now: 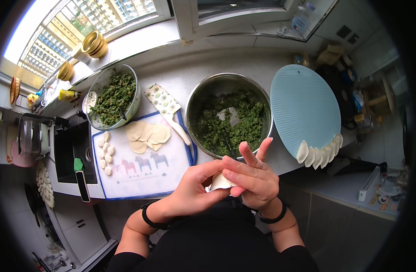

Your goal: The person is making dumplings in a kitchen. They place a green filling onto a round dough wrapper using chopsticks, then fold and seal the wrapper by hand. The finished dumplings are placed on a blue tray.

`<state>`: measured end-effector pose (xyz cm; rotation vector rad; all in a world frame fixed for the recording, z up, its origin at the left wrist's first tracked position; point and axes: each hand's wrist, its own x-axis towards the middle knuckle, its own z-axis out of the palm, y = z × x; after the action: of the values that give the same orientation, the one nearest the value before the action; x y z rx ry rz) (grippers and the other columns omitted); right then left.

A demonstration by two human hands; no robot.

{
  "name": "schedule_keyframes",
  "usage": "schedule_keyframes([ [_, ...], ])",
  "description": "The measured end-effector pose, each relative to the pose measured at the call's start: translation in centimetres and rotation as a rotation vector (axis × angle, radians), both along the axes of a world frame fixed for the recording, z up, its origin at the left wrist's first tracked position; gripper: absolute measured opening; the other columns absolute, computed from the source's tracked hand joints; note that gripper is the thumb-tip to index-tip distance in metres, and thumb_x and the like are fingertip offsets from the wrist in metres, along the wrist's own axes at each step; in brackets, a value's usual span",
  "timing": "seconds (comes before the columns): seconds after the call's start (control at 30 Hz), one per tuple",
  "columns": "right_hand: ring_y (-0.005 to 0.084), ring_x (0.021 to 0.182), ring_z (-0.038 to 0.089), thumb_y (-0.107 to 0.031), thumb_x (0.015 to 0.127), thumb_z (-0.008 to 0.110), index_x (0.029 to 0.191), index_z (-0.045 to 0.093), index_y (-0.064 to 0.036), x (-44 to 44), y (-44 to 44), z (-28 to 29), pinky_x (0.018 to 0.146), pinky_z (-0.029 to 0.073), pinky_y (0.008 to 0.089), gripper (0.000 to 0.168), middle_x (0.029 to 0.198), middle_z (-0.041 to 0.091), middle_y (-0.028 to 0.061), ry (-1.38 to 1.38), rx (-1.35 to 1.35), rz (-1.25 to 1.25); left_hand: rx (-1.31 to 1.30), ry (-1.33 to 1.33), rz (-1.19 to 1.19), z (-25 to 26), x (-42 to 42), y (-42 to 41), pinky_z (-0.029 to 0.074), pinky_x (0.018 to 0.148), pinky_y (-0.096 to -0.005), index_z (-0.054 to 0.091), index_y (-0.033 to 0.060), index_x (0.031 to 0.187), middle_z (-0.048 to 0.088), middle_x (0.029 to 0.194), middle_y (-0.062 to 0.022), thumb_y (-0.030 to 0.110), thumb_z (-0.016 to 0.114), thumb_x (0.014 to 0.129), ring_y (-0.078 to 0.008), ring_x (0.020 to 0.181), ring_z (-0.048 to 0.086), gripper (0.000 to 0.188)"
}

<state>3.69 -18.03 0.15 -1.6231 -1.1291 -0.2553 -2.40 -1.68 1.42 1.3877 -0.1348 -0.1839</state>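
Note:
Between my two hands is a folded dumpling (221, 181), held close to my body at the counter's front edge. My left hand (197, 185) grips its left side between thumb and fingers. The fingers of my right hand (257, 180) pinch its right side, while two other fingers stick up. Just beyond them sits a steel bowl (194, 85) of chopped green filling (248, 115), with dark chopsticks (231, 146) leaning in it. To the right, several shaped dumplings (318, 154) line the near rim of a blue ribbed oval board (304, 105).
On the left, a cutting board (174, 187) bears round dough wrappers (148, 134), small dough pieces (108, 158) and a cleaver-shaped tool with a patterned blade (163, 98). A glass bowl of filling (137, 97) stands behind. Further left are a dark sink (66, 146) and a phone-like device (82, 186).

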Motion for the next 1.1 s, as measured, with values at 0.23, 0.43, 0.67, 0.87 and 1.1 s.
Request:
schedule_keyframes([
  [0.23, 0.0308, 0.128, 0.036, -0.033, 0.088, 0.051, 0.113, 0.058, 0.005, -0.2, 0.2, -0.1, 0.110, 0.003, 0.0444, 0.046, 0.122, 0.053, 0.0195, 0.145, -0.029, -0.144, -0.159, 0.117, -0.034, 0.6, 0.6, -0.4, 0.045, 0.085, -0.0263, 0.047, -0.0006, 0.117, 0.056, 0.106, -0.0070, 0.001, 0.060, 0.084, -0.0131, 0.100, 0.055, 0.036],
  [0.43, 0.0311, 0.127, 0.037, -0.024, 0.090, 0.051, 0.112, 0.059, 0.003, -0.4, 0.8, 0.0, 0.110, 0.005, 0.0462, 0.036, 0.121, 0.054, 0.0191, 0.255, 0.020, -0.255, -0.251, 0.256, -0.041, 0.5, 1.2, -0.6, 0.045, 0.085, -0.0266, 0.044, -0.0007, 0.119, 0.055, 0.107, -0.0079, 0.004, 0.060, 0.085, -0.0138, 0.100, 0.055, 0.037],
  [0.67, 0.0359, 0.127, 0.037, -0.033, 0.094, 0.043, 0.121, 0.051, 0.004, 0.0, -1.2, -1.7, 0.108, 0.015, 0.0464, 0.046, 0.123, 0.054, 0.0180, 0.353, -0.054, -0.274, -0.286, 0.431, -0.193, 1.1, 3.0, -0.6, 0.046, 0.089, -0.0288, 0.041, -0.0025, 0.125, 0.055, 0.111, -0.0100, 0.002, 0.057, 0.085, -0.0174, 0.101, 0.057, 0.043],
  [0.87, 0.0132, 0.080, 0.052, -0.034, 0.097, 0.036, 0.130, 0.041, 0.003, -1.0, -4.9, -3.7, 0.074, 0.039, 0.0239, 0.050, 0.082, 0.056, 0.0067, 0.589, 0.170, -0.526, 0.081, 0.338, -0.260, -0.1, 8.3, -1.8, 0.051, 0.077, -0.0276, 0.045, -0.0038, 0.122, 0.060, 0.103, -0.0138, 0.007, 0.059, 0.083, -0.0186, 0.089, 0.062, 0.043],
  [1.1, 0.0233, 0.113, 0.051, -0.019, 0.097, 0.038, 0.117, 0.052, 0.007, -4.0, -9.2, -5.3, 0.093, 0.039, 0.0281, 0.036, 0.123, 0.051, 0.0215, 0.698, 0.270, -0.748, 0.594, -0.071, -0.529, -6.4, 17.4, -9.4, 0.048, 0.075, -0.0319, 0.059, -0.0023, 0.098, 0.063, 0.091, -0.0146, 0.018, 0.063, 0.072, -0.0223, 0.084, 0.061, 0.033],
])
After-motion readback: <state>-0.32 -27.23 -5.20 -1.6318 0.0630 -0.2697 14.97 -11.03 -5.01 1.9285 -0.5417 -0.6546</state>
